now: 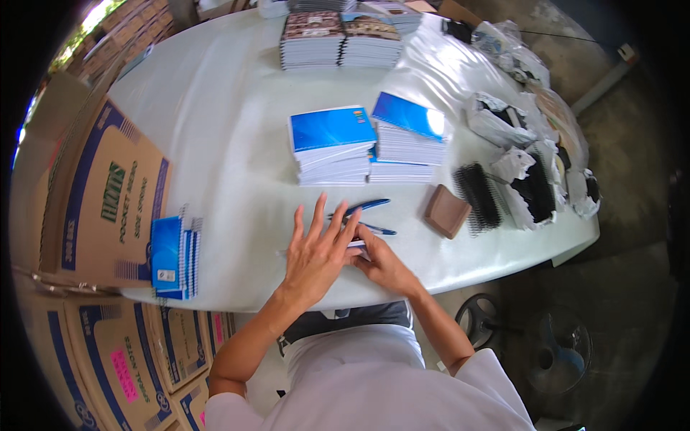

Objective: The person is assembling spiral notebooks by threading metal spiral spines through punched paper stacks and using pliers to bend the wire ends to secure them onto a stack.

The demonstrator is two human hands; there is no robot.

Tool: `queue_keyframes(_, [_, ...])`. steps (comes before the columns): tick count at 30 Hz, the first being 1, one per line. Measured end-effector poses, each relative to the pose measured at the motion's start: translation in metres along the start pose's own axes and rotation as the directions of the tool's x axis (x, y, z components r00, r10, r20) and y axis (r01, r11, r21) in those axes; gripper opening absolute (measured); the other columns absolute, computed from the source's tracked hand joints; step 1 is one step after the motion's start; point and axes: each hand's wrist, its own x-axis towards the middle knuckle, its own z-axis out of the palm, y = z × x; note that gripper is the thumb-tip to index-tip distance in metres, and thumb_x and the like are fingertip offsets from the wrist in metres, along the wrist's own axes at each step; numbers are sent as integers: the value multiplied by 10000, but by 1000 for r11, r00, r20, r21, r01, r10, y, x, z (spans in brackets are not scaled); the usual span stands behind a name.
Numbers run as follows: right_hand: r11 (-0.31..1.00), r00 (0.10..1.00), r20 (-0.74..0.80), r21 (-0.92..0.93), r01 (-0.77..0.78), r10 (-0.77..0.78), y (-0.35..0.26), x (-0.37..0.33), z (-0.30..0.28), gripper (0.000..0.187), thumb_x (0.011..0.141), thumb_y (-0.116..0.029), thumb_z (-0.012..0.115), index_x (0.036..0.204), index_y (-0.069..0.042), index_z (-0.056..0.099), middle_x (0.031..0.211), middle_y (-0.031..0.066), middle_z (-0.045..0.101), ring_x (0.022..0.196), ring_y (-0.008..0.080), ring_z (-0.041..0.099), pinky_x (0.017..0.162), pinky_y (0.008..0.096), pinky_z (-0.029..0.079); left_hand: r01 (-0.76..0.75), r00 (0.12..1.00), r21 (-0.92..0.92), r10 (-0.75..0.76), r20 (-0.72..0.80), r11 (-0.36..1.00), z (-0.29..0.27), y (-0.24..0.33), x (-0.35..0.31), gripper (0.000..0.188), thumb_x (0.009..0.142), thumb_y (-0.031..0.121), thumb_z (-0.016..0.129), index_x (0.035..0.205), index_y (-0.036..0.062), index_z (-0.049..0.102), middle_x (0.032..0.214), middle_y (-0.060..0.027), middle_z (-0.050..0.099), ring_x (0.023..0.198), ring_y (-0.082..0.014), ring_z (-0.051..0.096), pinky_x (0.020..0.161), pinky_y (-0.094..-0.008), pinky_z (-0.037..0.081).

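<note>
My left hand is open, its fingers spread over the near middle of the table. Beside it, my right hand is closed on a thin white-edged booklet, mostly hidden beneath the hands. Just beyond my fingers lies a pair of blue-handled pliers, its head partly covered by the left hand. Farther out are two stacks of small blue-covered notebooks, the left stack and the right stack. Spiral-bound blue notebooks rest in a pile at the table's left edge.
A large cardboard box stands at the left, with more cartons below. To the right are a brown block, black spiral coils and plastic bags of coils. Thick picture-covered books stand at the far edge.
</note>
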Motion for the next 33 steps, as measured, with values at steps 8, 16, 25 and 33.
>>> queue_keyframes(8, [316, 791, -581, -800, -510, -193, 35, 11, -198, 170, 786, -175, 745, 807, -23, 671, 856, 119, 623, 863, 302, 607, 756, 439, 464, -20, 1000, -122, 19, -11, 992, 6, -4, 5, 534, 906, 348, 649, 1361, 88, 547, 1293, -96, 640, 1126, -340, 633, 873, -430, 538])
queue_keyframes(16, [33, 897, -442, -897, -441, -20, 60, 5, -209, 168, 794, -168, 713, 890, -34, 680, 1000, 115, 626, 998, 289, 597, 806, 441, 473, 13, 1000, -133, -12, 14, 991, 3, -5, 4, 641, 868, 341, 683, 1428, 112, 470, 1273, -96, 646, 1137, -344, 629, 910, -434, 521])
queue_keyframes(25, [222, 911, -394, -905, -362, -124, 27, -3, -213, 302, 786, -20, 633, 1088, -15, 624, 976, 149, 615, 990, 344, 597, 838, 435, 496, 0, 1000, -170, 1, 7, 985, 3, -6, 7, 617, 869, 373, 686, 1393, 100, 509, 1277, -105, 644, 1117, -337, 638, 896, -430, 523])
queue_keyframes(33, [933, 996, -90, -361, -19, -15, -56, 3, -80, 209, 818, -20, 725, 1019, -73, 735, 943, 89, 682, 789, 235, 661, 684, 340, 516, 0, 998, -118, 7, 56, 993, 4, -10, 7, 593, 906, 344, 644, 1431, 136, 464, 1324, -62, 618, 1157, -354, 610, 1019, -524, 428])
